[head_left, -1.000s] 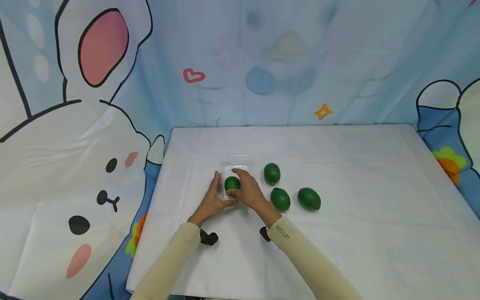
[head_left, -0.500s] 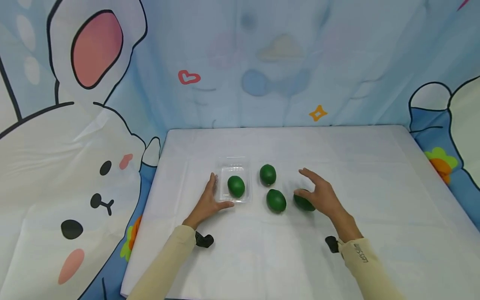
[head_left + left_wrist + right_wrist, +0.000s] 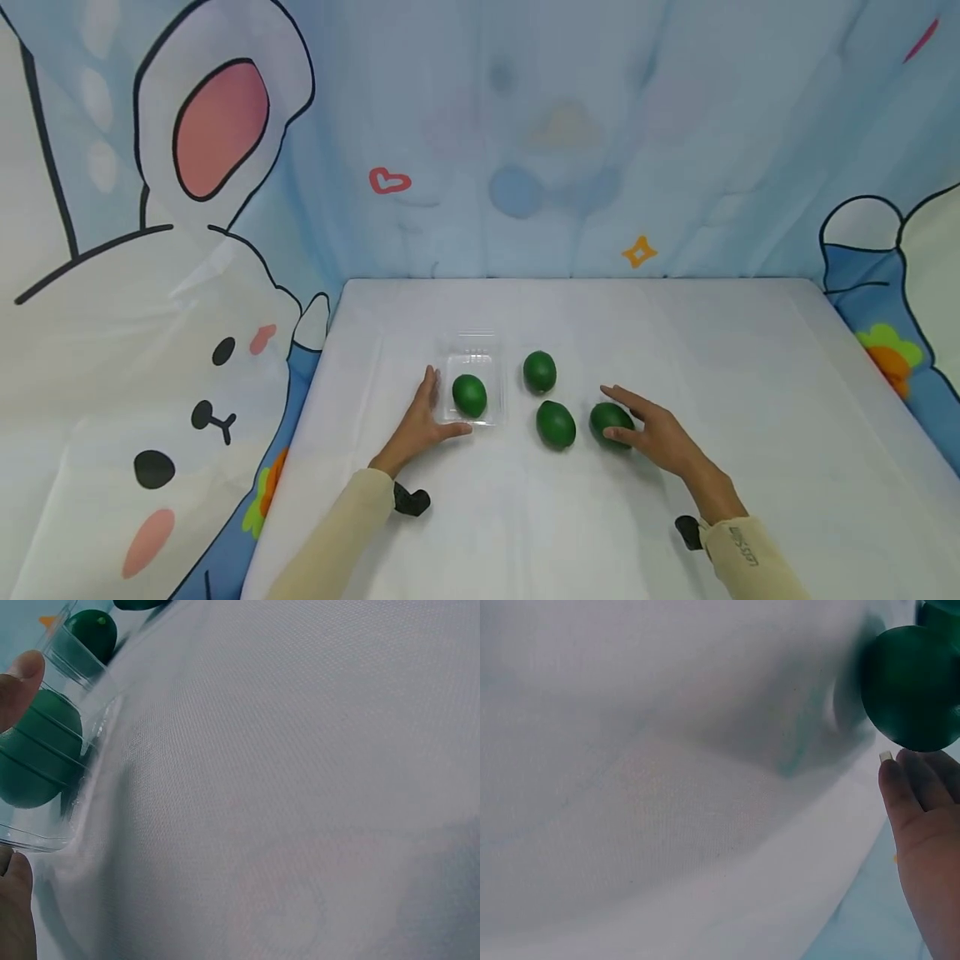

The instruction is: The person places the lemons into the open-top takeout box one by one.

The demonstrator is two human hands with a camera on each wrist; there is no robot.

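A clear plastic box [image 3: 474,362] holds one green lime [image 3: 469,396] in its near part. My left hand [image 3: 416,431] frames the box's near left corner, fingers along the left side and thumb along the front edge. In the left wrist view, the thumb [image 3: 22,675] overlaps the box wall, with the lime behind it. At the rightmost lime [image 3: 609,417], my right hand [image 3: 666,440] has its thumb in front and its fingers reaching over the far side. In the right wrist view, straight fingers [image 3: 900,791] are right at that lime's edge.
Two more limes, an upper one [image 3: 540,372] and a lower one [image 3: 556,425], lie between the box and my right hand. A white cloth covers the table [image 3: 712,333]. Behind it hangs a blue printed curtain [image 3: 450,100].
My right hand has left the lime in the box and moved right to the rightmost lime on the table. The left hand stays by the box, its thumb and fingers slightly wider apart.
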